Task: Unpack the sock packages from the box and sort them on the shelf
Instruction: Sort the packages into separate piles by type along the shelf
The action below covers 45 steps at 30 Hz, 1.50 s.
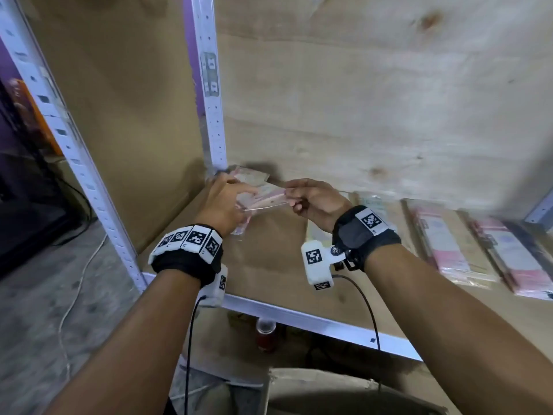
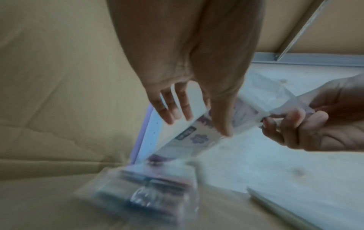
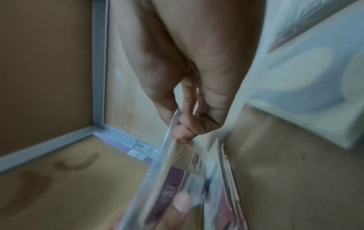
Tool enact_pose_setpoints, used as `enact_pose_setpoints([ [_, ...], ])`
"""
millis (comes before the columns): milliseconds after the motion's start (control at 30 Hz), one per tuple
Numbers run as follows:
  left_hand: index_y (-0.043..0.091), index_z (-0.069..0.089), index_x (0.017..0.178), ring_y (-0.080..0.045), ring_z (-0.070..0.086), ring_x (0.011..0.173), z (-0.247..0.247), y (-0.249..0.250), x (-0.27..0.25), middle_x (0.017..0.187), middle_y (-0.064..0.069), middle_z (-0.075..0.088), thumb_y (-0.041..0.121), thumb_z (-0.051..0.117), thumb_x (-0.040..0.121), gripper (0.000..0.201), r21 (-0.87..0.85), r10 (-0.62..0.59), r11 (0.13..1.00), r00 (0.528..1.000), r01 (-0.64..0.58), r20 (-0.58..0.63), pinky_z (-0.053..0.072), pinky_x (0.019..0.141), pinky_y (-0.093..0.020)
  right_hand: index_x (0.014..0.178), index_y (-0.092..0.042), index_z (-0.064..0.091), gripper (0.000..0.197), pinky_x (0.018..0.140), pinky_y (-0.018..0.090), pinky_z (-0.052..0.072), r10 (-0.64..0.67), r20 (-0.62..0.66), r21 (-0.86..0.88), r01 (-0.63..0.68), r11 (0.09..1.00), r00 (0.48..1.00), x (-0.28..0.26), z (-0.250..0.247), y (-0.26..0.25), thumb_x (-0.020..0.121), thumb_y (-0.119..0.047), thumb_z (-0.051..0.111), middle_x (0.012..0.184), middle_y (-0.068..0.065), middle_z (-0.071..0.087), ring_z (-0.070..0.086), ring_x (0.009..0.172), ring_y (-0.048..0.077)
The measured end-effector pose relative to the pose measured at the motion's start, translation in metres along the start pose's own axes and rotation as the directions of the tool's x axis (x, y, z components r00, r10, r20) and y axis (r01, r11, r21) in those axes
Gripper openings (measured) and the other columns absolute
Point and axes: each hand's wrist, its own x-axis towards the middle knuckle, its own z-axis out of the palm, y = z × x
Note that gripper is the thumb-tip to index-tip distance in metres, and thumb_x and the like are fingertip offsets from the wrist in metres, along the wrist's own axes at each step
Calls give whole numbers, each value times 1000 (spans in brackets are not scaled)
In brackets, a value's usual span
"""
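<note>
Several packs already lie in a row right of the post on the shelf, while both hands, left and right, pinch one pack beside that post, so sorting looks partly done.

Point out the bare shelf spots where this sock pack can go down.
Free: the brown shelf board between the left hand and the front rail, bordered on the right by the pack under the right hand. Crowded: the right stretch, with pink packs side by side, and the back-left corner by the post, where another pack lies.
</note>
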Motion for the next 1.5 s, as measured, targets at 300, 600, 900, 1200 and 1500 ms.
enact_pose_setpoints([
  [300,27,77,96,-9,56,63,-22,88,-6,74,2,73,50,70,84,27,-484,102,841,950,-241,-296,51,66,-27,102,-13,70,45,63,26,34,-129,49,21,129,991,990,-51,-54,-50,100,-51,46,76,0,58,49,64,14],
  [600,7,62,121,-28,69,106,39,109,1,112,-11,72,16,82,80,47,-749,-206,644,978,158,29,56,89,-38,111,-1,64,17,55,23,51,-121,71,-434,140,890,990,-90,-124,7,96,-8,62,74,5,58,57,58,11],
  [900,20,74,92,-14,66,62,64,119,6,76,-3,72,36,75,86,17,-658,-69,748,996,86,52,51,60,-25,114,-2,69,25,89,20,43,-236,54,-710,203,675,970,-116,-174,10,98,0,50,111,5,69,60,100,12],
  [1200,16,63,80,-21,62,81,79,158,7,83,0,68,23,39,104,34,-166,63,983,994,-77,-85,48,69,-28,115,-20,66,28,74,16,38,-333,-81,-841,115,528,939,-111,-190,11,103,-19,41,102,-12,63,57,92,10],
  [1500,16,58,60,-24,58,60,82,167,11,58,0,60,54,40,101,59,27,88,996,993,-86,-80,43,60,-31,62,-27,43,43,57,4,34,-547,-64,-910,176,375,834,-113,-205,5,102,-40,50,58,-11,49,45,56,-3],
])
